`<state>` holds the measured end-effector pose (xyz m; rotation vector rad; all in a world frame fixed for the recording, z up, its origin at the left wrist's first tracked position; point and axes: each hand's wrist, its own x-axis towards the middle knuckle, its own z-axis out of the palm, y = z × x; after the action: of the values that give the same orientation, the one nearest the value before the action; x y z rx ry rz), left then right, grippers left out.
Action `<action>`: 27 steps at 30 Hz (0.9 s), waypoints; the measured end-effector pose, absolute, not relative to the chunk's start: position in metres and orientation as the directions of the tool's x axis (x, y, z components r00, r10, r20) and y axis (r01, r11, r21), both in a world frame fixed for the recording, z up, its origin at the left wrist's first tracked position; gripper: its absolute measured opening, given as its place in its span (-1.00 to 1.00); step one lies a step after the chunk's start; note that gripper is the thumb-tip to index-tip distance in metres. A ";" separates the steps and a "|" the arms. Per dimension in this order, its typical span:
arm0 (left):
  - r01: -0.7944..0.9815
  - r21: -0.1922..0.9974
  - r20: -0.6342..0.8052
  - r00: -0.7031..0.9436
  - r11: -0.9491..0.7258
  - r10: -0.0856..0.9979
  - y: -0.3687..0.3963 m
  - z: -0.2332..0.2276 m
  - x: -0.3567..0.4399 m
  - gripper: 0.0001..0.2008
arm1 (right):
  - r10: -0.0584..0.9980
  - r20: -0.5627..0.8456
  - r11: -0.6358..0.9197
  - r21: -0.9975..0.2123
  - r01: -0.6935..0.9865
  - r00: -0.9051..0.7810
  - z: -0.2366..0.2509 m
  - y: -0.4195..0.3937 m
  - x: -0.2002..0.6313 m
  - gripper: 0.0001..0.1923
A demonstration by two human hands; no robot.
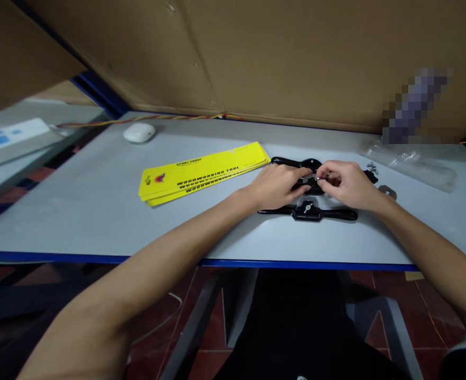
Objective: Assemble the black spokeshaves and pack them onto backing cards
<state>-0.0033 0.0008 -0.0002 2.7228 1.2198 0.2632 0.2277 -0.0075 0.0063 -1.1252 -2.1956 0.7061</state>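
Note:
Three black spokeshave tools lie on the grey table. The nearest spokeshave rests free, a wing screw at its middle. My left hand presses on the middle spokeshave, mostly hidden under my hands. My right hand pinches a small shiny metal screw over that tool's centre. The far spokeshave lies behind my fingers.
A stack of yellow "woodworking tool" cards lies left of my hands. A white mouse-like object sits at the back left. Small metal parts and a clear plastic bag lie at the right. Cardboard walls stand behind.

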 end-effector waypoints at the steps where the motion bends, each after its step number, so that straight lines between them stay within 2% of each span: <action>1: 0.726 0.200 0.102 0.652 -0.658 0.751 0.001 -0.001 -0.003 -0.47 | 0.841 0.240 0.504 -0.674 0.540 -0.486 0.006 -0.007 0.228 -0.94; 15: 0.717 0.186 0.135 0.659 -0.672 0.740 0.003 -0.004 -0.004 -0.51 | 0.836 0.250 0.513 -0.672 0.534 -0.489 0.006 -0.007 0.227 -0.96; 23: 0.728 0.194 0.131 0.645 -0.658 0.753 0.001 -0.002 -0.004 -0.51 | 0.829 0.275 0.533 -0.651 0.540 -0.487 0.005 -0.005 0.228 -0.90; 27: 0.705 0.219 0.161 0.656 -0.675 0.737 0.003 -0.006 -0.006 -0.53 | 0.864 0.233 0.465 -0.707 0.532 -0.446 0.006 -0.005 0.228 -0.91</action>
<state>-0.0064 0.0026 -0.0056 2.7324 1.1964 0.3569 0.2284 -0.0047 0.0059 -1.1564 -2.1347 0.7441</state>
